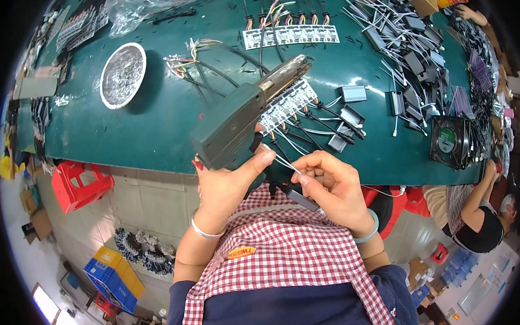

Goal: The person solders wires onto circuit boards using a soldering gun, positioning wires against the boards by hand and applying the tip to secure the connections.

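Observation:
My left hand (pixel 224 189) is closed around the grip of a dark green heat gun (pixel 227 129). Its heat-stained metal barrel slants up and right, covering part of a white circuit board strip (pixel 292 107) with wires soldered along it. Thin white wires (pixel 286 163) run beside my left thumb into my right hand (pixel 332 186), which pinches them between thumb and fingertips. Just below those fingers hangs a small dark grey metal case (pixel 301 200). Black cables and open grey cases (pixel 350 116) lie right of the strip.
A second board strip (pixel 293 36) lies farther back on the green table (pixel 156 132). A white-rimmed bowl (pixel 123 75) stands left. Many cased modules (pixel 414 59) with white wires are heaped right, near a black fan (pixel 449 141). A co-worker (pixel 473 212) sits at the right.

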Demonstrator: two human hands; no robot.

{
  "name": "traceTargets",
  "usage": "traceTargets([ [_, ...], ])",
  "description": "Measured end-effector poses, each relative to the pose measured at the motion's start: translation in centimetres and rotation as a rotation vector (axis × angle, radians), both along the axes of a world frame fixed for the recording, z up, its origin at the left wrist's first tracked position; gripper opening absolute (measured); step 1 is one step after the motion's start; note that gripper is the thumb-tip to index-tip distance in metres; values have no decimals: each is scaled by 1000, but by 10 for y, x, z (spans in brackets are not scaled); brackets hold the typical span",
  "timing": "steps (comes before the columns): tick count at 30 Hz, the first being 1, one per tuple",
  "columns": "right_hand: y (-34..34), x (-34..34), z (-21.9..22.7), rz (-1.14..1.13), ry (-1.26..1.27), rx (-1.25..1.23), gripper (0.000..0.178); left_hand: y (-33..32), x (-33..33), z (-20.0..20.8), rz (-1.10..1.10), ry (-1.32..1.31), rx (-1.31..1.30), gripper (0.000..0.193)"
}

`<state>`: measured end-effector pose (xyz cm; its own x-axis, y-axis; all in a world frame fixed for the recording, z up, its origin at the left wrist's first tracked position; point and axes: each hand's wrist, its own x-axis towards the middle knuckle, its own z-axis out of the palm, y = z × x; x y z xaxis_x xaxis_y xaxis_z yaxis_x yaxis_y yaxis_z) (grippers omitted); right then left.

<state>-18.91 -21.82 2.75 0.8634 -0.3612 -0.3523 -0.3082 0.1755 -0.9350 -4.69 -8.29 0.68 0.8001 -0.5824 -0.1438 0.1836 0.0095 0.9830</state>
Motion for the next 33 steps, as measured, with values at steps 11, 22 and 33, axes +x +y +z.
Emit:
traceTargets([
  [11, 17, 22, -16, -34, -99, -270, 8, 8, -16, -7, 6, 93, -62, 37],
  [22, 14, 36, -45, -179, -102, -846, 12, 59, -17, -8, 61, -49, 165, 42],
  [33, 18, 45, -44, -23, -235, -1207, 22, 118, -28, -13, 58, -192, 331, 22],
])
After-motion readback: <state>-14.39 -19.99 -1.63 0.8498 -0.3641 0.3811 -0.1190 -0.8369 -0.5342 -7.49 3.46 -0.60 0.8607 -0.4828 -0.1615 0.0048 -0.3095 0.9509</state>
